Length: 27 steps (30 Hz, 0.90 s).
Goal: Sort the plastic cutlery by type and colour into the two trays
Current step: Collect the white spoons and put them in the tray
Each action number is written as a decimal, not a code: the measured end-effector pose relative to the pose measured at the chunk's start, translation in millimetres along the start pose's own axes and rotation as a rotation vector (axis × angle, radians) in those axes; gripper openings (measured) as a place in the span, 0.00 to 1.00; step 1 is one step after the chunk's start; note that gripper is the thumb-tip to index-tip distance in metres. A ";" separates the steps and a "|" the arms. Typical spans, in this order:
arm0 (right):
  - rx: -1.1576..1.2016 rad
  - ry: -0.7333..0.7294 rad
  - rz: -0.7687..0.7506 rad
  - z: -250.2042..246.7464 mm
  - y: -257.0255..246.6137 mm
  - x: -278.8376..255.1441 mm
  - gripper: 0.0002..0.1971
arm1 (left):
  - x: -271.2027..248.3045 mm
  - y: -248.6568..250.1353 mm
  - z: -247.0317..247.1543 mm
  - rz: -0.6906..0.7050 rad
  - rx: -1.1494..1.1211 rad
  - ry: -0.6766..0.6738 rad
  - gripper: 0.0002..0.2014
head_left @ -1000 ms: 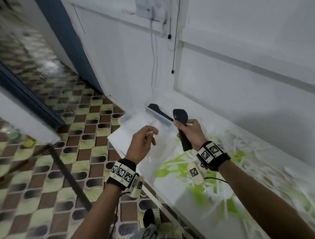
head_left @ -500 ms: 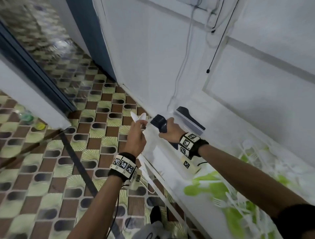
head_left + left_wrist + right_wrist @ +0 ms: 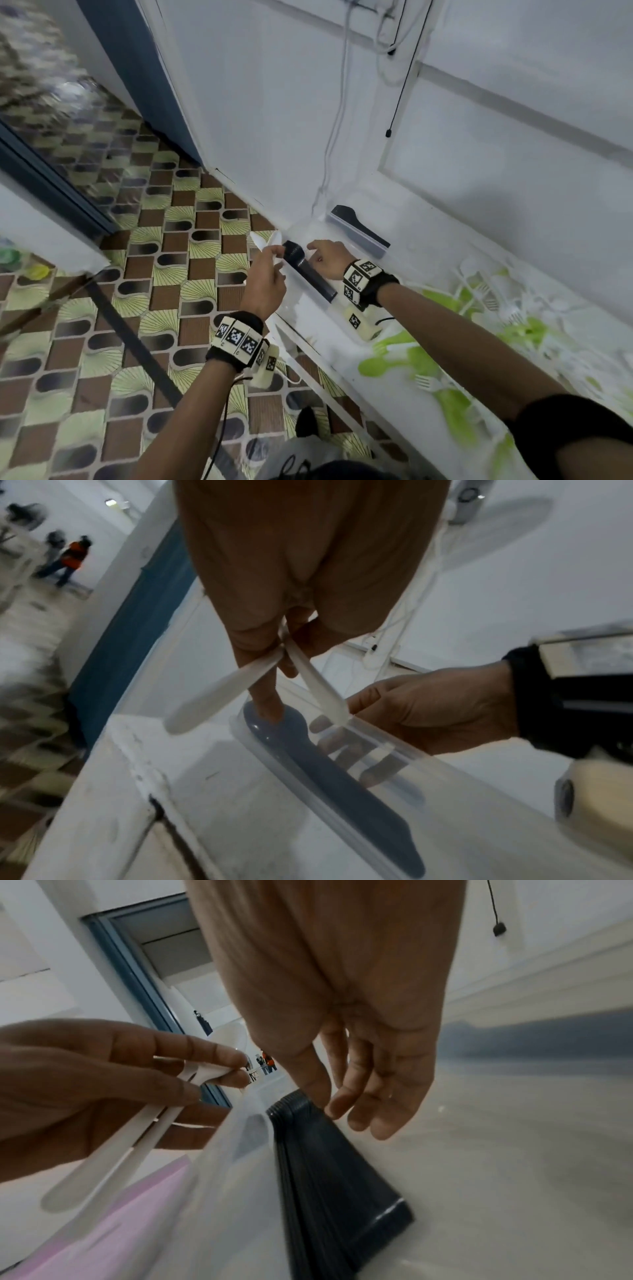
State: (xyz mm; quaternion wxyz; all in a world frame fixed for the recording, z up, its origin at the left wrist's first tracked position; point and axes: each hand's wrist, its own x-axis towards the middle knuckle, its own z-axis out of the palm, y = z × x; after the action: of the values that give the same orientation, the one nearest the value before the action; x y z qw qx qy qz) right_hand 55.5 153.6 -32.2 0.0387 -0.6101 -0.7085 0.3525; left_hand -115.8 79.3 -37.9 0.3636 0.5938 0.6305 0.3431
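Two white spoons (image 3: 219,696) are pinched by their handles in the left hand (image 3: 265,284), bowls splayed apart like scissor blades, just above the near wall of the clear tray (image 3: 342,791). A stack of black cutlery (image 3: 306,270) is seen lying in that tray just beside the right hand (image 3: 327,258), whose fingers are loosely spread; only the fingertips (image 3: 337,1110) are touching the stack's ribbed end, so nothing is gripped there. A second clear tray (image 3: 356,229) with dark pieces is set just beyond the right hand, against the wall, and loose white and green cutlery (image 3: 428,363) is scattered on the counter (image 3: 359,394) back along the right forearm. The risk, as judged here: the crossed spoons could be twisted out of the light pinch and dropped over the counter edge to the floor, or be released among the black pieces, mixing colours. The stack, barely steadied, could be fanned open by a nudge.
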 end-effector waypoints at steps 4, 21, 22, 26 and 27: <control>0.074 0.080 -0.045 -11.2 13.6 -18.3 0.17 | -0.2 6.5 1.1 0.069 0.172 -0.001 0.26; 0.068 0.558 0.002 -67.0 175.8 -188.2 0.12 | -54.4 97.8 88.3 0.322 0.028 -0.214 0.21; 0.038 0.534 0.004 -66.5 187.9 -189.8 0.13 | -60.8 102.8 94.9 0.315 0.025 -0.211 0.21; -0.141 0.323 -0.024 -64.0 229.1 -202.5 0.13 | -89.2 118.8 125.2 0.366 0.035 -0.179 0.22; -0.186 0.264 -0.062 -61.4 235.8 -205.5 0.13 | -95.3 120.9 132.8 0.369 0.050 -0.169 0.23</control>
State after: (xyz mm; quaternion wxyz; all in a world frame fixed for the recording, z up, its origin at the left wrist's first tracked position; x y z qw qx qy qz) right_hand 334.6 -0.2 -38.1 0.0855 -0.6299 -0.7454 0.2009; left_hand 62.5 -8.6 5.1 0.3315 0.7347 0.4866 0.3369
